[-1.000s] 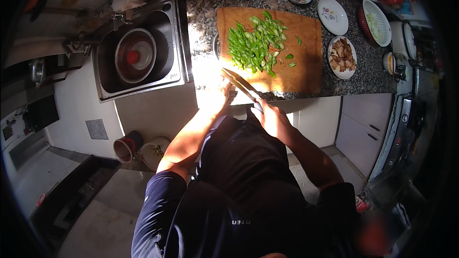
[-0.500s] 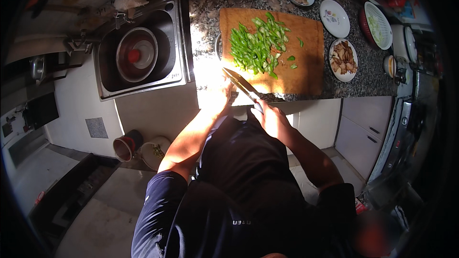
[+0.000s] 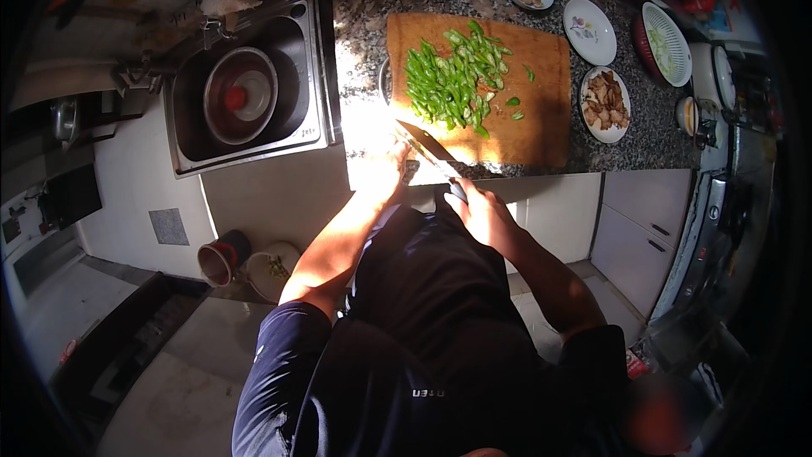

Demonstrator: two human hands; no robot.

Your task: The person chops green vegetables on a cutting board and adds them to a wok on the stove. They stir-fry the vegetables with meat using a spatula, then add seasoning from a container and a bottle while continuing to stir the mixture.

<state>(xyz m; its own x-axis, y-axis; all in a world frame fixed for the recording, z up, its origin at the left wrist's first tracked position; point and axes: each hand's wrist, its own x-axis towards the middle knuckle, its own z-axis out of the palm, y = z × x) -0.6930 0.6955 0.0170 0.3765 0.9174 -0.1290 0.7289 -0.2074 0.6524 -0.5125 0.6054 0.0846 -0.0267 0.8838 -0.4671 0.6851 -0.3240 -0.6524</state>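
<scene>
Right grip [image 3: 482, 209] closed round knife [image 3: 430, 152]; left grip [image 3: 390, 166] — can't tell; plate [image 3: 609, 136] holds browned slices [image 3: 604, 101]; basin [image 3: 216, 95], something red [image 3: 235, 99].

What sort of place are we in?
Likely a home kitchen: a metal sink, a wooden cutting board with sliced green peppers on it, and a knife in the right hand.

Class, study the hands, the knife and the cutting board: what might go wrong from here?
1. The left hand is very close to the blade of the knife in the right hand; a slip might cut it.
2. Glare washes out the left hand in this view; if it dazzles the person too, the blade could be misjudged.
3. Loose green pepper slices lie near the cutting board's left edge; a bump might scatter some.
</scene>
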